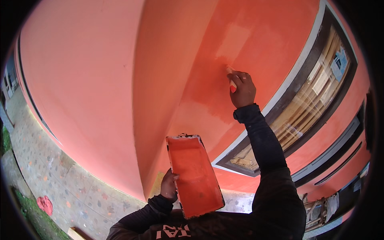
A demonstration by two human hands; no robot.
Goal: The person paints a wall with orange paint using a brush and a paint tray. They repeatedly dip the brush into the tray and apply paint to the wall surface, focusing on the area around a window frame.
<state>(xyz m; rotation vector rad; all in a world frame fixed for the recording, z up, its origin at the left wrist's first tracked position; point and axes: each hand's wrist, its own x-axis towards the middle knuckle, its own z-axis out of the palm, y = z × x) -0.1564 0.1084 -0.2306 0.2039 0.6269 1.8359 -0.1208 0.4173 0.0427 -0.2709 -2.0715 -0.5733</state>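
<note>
My right hand (pixel 243 89) grips a paintbrush (pixel 232 83) by its handle, which has a red end. The bristles touch, or nearly touch, the coral-orange wall (pixel 204 78). Around the brush the wall is darker and looks wet, while a paler patch (pixel 235 39) shows just above. Lower down, my left hand (pixel 169 184) holds a paint tray (pixel 195 174) by its left edge, thumb over the rim. Orange paint coats the tray's inside, and dark and pale smears mark its rim. The fingers under the tray are hidden.
A dark-framed window (pixel 300 120) with pale trim lies right of the painted area. To the left, a pink wall face (pixel 81 90) meets an orange corner strip (pixel 162 66). Below is a tiled floor (pixel 75 180) with a crumpled pink cloth (pixel 44 205) near the grass (pixel 33 211).
</note>
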